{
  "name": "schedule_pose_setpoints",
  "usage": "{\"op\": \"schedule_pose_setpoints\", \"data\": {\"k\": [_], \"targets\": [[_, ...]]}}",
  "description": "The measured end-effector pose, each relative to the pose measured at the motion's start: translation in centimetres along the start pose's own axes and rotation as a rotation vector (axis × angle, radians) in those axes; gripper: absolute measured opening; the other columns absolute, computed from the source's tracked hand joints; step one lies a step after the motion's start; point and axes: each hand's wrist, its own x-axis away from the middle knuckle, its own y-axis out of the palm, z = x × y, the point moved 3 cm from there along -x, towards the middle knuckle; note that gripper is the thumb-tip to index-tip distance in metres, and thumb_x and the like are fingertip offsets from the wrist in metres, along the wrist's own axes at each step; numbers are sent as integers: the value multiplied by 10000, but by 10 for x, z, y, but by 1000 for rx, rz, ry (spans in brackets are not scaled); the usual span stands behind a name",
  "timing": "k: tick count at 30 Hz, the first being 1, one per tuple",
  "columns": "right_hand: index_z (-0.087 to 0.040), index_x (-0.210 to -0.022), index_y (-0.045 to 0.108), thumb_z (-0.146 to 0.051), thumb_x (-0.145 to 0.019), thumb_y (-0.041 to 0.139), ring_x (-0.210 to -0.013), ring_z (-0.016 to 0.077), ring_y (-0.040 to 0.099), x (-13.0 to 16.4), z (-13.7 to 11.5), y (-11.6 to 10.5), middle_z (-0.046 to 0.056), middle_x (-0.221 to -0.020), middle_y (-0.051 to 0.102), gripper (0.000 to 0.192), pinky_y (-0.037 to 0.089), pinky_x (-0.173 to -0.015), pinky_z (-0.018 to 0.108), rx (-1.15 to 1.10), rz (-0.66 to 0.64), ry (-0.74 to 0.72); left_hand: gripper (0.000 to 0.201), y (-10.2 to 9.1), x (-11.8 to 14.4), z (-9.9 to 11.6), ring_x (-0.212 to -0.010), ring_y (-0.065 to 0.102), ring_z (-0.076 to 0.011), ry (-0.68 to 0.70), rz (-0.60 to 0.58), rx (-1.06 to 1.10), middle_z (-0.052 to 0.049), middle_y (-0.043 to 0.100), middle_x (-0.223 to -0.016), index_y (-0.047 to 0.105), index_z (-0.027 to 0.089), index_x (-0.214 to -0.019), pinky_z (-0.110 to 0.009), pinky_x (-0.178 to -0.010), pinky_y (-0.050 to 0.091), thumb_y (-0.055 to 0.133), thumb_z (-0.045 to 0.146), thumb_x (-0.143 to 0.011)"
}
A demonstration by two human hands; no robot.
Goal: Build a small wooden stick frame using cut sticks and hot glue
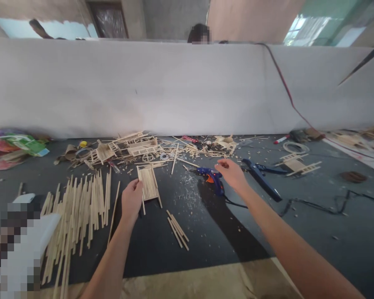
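My left hand (132, 199) has its fingers closed at the left edge of a small panel of bamboo sticks (149, 183), which has longer sticks along both sides. The panel is tilted over the dark tabletop. My right hand (230, 171) is just right of a blue glue gun (218, 182) with an orange trigger, apart from its handle. Its thumb and fingers are drawn together; whatever they hold is too small to name. Several short sticks (178, 230) lie between my arms. Left of my left hand is a wide row of longer sticks (77, 211).
Stick-built pieces (127, 148) and scraps lie along a white partition (162, 87). At right are a dark-blue long-handled tool (263, 180), a stick frame (297, 165), a wire coil (295, 147) and a black cable (318, 209). Colourful plastic bags (18, 143) lie far left. A person's head shows beyond the partition.
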Motion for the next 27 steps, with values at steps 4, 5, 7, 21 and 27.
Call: {"op": "schedule_pose_setpoints", "data": {"k": [4,5,7,21,27], "targets": [[-184,-914,615,-334,-747,502,-772,162,575,-31,-33,15,38,-867,644,251,400,-669,239,59,-100,-156,377,3,2,0,-889,597,-228,13,40,-94,-87,664,-956,618,154,-998,-298,-781,413,482,377,-726],[-185,-908,621,-315,-747,509,-771,160,576,-39,-41,21,37,-865,649,236,400,-675,236,79,-127,-194,386,4,3,0,-895,596,-230,12,47,-112,-89,664,-963,614,157,-1011,-300,-789,410,477,384,-731],[-187,-905,633,-283,-744,526,-785,161,579,-54,-54,37,41,-886,656,216,400,-687,232,125,-177,-260,395,5,3,1,-896,598,-227,7,49,-139,-90,664,-965,602,160,-1034,-294,-785,412,468,391,-742],[-174,-1005,648,-197,-814,412,-890,203,594,-184,-76,108,78,-1022,658,304,411,-748,257,468,-225,-331,371,11,-7,-7,-781,622,-198,-111,40,-133,-57,676,-838,587,183,-1007,-276,-701,438,480,427,-749],[-172,-889,680,-260,-778,523,-903,215,592,-202,-83,118,78,-975,673,212,412,-762,262,591,-321,-397,368,14,-7,-4,-804,620,-202,-150,6,-117,-63,671,-906,586,193,-999,-270,-682,438,482,443,-750]]}}
